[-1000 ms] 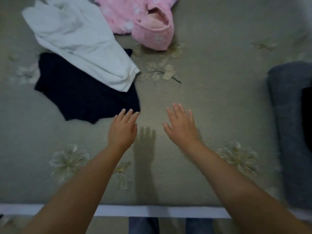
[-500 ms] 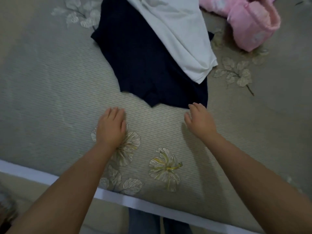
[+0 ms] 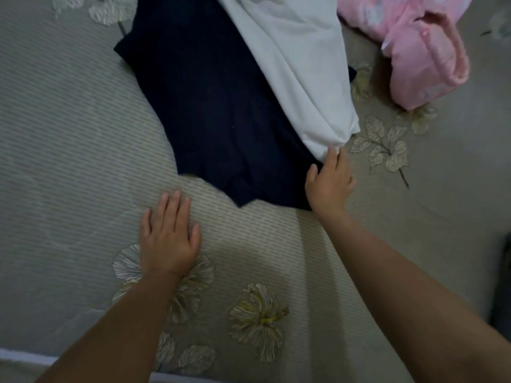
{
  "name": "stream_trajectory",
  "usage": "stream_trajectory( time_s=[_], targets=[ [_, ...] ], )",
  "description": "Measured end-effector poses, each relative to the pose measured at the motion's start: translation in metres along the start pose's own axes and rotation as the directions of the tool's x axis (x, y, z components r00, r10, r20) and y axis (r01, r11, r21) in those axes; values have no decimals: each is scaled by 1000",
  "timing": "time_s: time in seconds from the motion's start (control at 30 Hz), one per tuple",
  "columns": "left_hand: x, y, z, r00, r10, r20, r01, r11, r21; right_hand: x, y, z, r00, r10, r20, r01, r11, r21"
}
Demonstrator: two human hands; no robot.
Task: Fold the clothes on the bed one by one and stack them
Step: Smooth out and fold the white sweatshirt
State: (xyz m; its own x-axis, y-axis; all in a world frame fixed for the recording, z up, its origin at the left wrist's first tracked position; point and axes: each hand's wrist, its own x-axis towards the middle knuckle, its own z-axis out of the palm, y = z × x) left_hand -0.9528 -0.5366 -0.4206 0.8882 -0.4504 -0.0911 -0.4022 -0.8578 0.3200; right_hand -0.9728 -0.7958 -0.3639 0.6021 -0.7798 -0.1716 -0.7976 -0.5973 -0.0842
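A navy garment (image 3: pixel 221 106) lies spread on the bed. A white garment (image 3: pixel 298 59) lies partly over its right side. A pink fleece garment (image 3: pixel 420 51) is bunched at the far right. My right hand (image 3: pixel 329 183) is at the near corner of the white garment, its fingers curled onto the hem and its thumb over the navy fabric; the fingertips are partly hidden. My left hand (image 3: pixel 168 236) rests flat on the bed cover, fingers straight, just short of the navy garment's near edge.
The bed cover (image 3: pixel 69 161) is grey-green with a woven stripe and embroidered flowers. The bed's white front edge (image 3: pixel 16 355) runs along the bottom left. A dark object (image 3: pixel 503 277) sits at the right edge.
My right hand has moved forward from the navy garment's near edge to the white garment's corner. My left hand has flattened on the cover. The view has moved closer to the clothes.
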Motion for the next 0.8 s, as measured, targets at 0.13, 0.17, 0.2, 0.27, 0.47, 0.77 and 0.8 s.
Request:
stream_trajectory(
  time_s=[0.13, 0.17, 0.2, 0.27, 0.47, 0.77, 0.8],
  targets=[
    [0, -1, 1, 1000, 11, 5, -11, 1000, 5, 29, 3, -10, 998, -42, 40, 46, 995, -91],
    [1, -1, 1, 1000, 8, 17, -8, 1000, 5, 37, 4, -14, 996, -69, 53, 76, 988, -138],
    [2, -1, 0, 999, 3, 32, -3, 1000, 1, 46, 7, -17, 992, -100, 72, 111, 978, -178],
    [2, 1, 0, 999, -5, 49, 5, 1000, 0, 62, 15, -22, 977, -191, 94, 208, 952, -224],
    [0, 5, -2, 999, -6, 33, 5, 999, 49, 58, 30, -27, 870, -493, -10, 491, 867, -89],
    [4, 79, -57, 998, -14, -59, -3, 959, -284, -37, 85, -94, 782, -609, 131, 554, 776, 302],
    [3, 97, -66, 992, 99, -77, -116, 957, -266, -53, 99, -108, 774, -611, 167, 531, 770, 354]
  ],
)
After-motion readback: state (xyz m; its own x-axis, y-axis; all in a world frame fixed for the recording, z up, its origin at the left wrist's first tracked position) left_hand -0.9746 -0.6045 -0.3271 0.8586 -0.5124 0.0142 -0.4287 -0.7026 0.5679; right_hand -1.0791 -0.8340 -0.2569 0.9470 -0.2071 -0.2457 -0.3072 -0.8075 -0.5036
